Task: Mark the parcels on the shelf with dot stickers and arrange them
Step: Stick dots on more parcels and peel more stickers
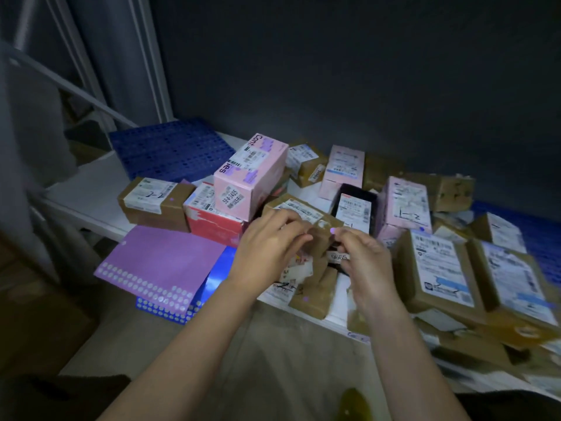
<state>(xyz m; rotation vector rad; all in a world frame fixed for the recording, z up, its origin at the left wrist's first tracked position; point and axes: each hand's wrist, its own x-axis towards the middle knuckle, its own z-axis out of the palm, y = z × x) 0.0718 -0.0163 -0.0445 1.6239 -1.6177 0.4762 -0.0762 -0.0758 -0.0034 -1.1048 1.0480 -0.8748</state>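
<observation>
Many parcels lie on the white shelf [91,196]. My left hand [267,247] grips the near corner of a small brown parcel [303,211] at the middle. My right hand [364,259] is beside it, and a purple dot sticker [333,230] sits on its fingertip, right at that parcel's corner. A purple sticker sheet [161,262] with rows of dots lies at the shelf's front left, on top of a blue sticker sheet [170,311]. Another brown parcel [312,296] with a purple dot lies under my hands.
A pink box [252,174] sits on a red box [212,220], with a brown parcel [154,199] to their left. Larger brown parcels [440,268] pile at the right. A blue perforated mat [170,147] lies at the back left by the shelf post [145,56].
</observation>
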